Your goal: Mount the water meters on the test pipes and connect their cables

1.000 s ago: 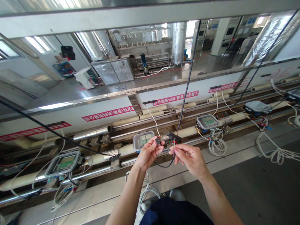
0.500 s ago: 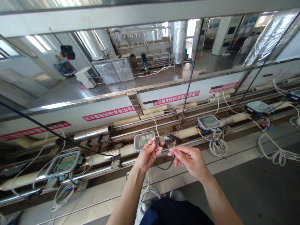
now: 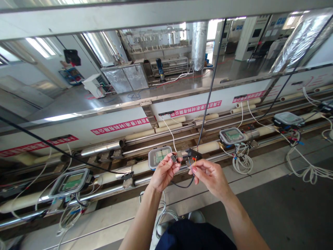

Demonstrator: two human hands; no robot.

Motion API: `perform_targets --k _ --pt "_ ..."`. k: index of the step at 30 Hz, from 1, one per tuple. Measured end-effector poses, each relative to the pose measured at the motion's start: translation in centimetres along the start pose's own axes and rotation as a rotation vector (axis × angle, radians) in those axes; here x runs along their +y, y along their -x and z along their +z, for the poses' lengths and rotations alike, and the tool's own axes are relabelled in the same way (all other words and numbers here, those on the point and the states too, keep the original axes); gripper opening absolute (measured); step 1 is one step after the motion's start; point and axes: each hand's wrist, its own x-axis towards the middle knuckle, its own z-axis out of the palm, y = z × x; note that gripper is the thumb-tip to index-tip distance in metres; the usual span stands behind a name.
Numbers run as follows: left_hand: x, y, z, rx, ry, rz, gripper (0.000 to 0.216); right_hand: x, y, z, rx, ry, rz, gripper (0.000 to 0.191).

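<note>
My left hand [image 3: 165, 170] is closed around a small grey block [image 3: 173, 158], like a connector, between thumb and fingers. Thin coloured wires [image 3: 195, 161] at the end of a black cable [image 3: 183, 187] are pinched in my right hand [image 3: 209, 175], thumb against forefinger; a yellow strand shows above the fingertips. The cable sags in a loop below and between both hands. Just behind my left fingers sits a clear-lidded meter [image 3: 159, 155] with a green circuit board. A black bracket-like part [image 3: 194, 153] lies on the rail beyond my right fingertips.
More meters [image 3: 231, 135] stand along the pipes and steel rails [image 3: 145, 179]. Coiled white cables [image 3: 242, 164] hang at the front ledge [image 3: 117, 213]. A black cord [image 3: 212, 86] runs down from above, close behind my hands. A low white panel [image 3: 125, 118] bounds the far side.
My right fingers have shifted slightly along the wires, and fewer coloured strands show above them. My left hand stays in place with the grey block.
</note>
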Motion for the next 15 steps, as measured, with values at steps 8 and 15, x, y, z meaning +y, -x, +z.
perform_targets --k 8,15 --pt "0.1 0.5 0.9 0.029 -0.069 0.046 0.037 0.0 0.1 0.1 0.018 0.034 0.022 0.022" --pt "0.0 1.0 3.3 0.157 -0.403 0.197 0.031 -0.2 -0.3 0.4 0.079 0.221 0.059 0.027"
